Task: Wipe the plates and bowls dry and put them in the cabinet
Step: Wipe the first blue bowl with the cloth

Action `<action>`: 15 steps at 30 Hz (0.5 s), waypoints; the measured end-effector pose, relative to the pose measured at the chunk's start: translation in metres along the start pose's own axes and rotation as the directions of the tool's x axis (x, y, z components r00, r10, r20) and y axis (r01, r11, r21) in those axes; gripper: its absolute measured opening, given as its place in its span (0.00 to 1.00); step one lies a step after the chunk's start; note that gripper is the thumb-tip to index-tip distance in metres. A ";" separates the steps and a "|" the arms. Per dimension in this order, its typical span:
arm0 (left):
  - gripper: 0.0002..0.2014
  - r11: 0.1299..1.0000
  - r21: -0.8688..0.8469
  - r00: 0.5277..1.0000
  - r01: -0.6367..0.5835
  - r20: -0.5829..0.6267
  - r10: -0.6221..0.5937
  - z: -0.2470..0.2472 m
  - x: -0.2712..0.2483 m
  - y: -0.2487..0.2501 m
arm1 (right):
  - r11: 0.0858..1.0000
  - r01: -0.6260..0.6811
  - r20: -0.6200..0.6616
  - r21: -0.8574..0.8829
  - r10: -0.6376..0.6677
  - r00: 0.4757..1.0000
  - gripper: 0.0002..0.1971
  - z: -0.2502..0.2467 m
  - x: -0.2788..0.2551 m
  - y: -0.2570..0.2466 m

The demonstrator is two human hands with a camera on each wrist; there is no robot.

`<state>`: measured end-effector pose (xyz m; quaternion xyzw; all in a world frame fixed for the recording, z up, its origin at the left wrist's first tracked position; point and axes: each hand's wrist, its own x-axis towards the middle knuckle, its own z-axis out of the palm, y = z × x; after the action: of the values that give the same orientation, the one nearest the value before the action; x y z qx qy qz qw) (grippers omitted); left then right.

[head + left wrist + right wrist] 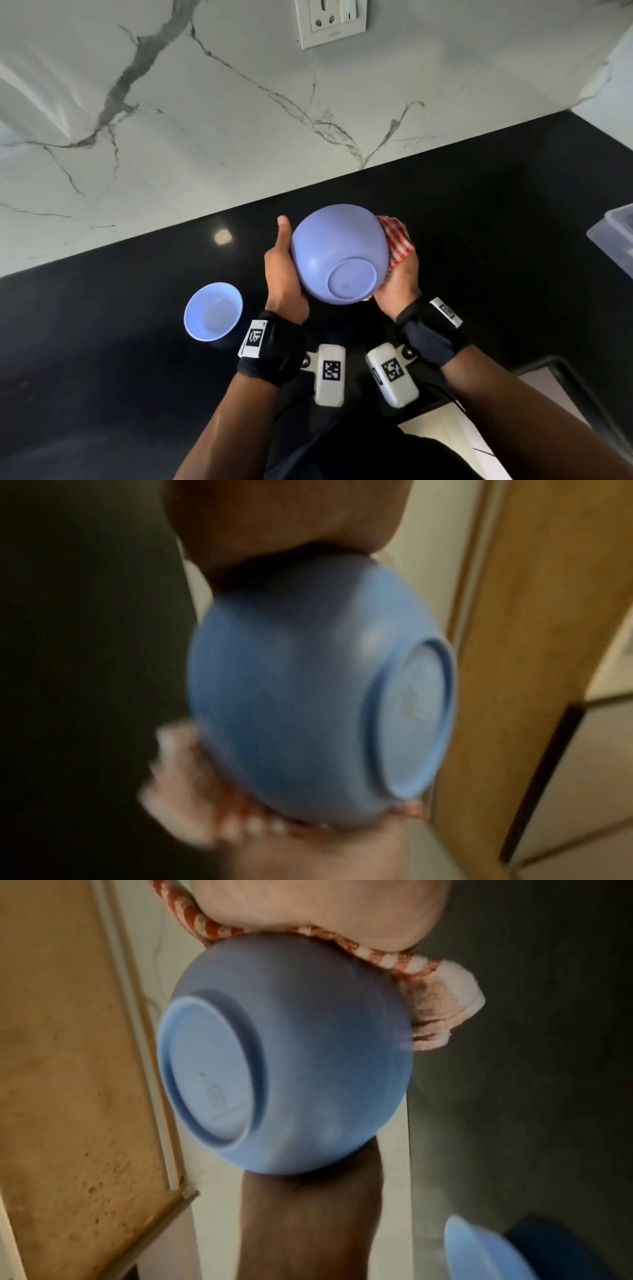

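1. Left hand (284, 274) in the head view holds the left side of the large blue bowl (337, 251) above the dark surface (496, 240), its thumb stretched along the wall; the other fingers are hidden behind the bowl. The bowl is tipped so its base ring faces the camera.
2. Right hand (399, 279) holds a red-and-white checked cloth (397, 240) against the bowl's right side, the cloth lying between palm and bowl.
3. A small blue bowl (213, 311) stands upright on the surface, left of the held one and apart from it. A clear plastic container (613, 236) sits at the right edge, and a wall socket (330, 22) is set in the marbled wall at the far side.
4. Left wrist view, blurred: the large blue bowl (301, 691) fills the middle, base ring to the right, with the left hand (281, 523) on top of it and the cloth (192, 772) below.
5. Right wrist view: the right hand (322, 904) presses the cloth (441, 999) on the bowl (308, 1064); the left hand (308, 1218) supports it from below, and the small blue bowl (479, 1256) shows in the lower right corner.
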<state>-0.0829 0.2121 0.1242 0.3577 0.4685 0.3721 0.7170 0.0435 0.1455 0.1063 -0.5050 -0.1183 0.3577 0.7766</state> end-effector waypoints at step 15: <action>0.36 0.809 0.478 0.933 -0.342 0.071 0.352 0.011 0.005 0.023 | 0.917 0.160 0.384 -0.365 -0.008 0.923 0.21 0.016 0.018 -0.024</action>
<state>-0.0755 0.2250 0.1451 0.6005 0.4805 0.3715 0.5202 0.0577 0.1630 0.1310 -0.5659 -0.3552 0.3823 0.6383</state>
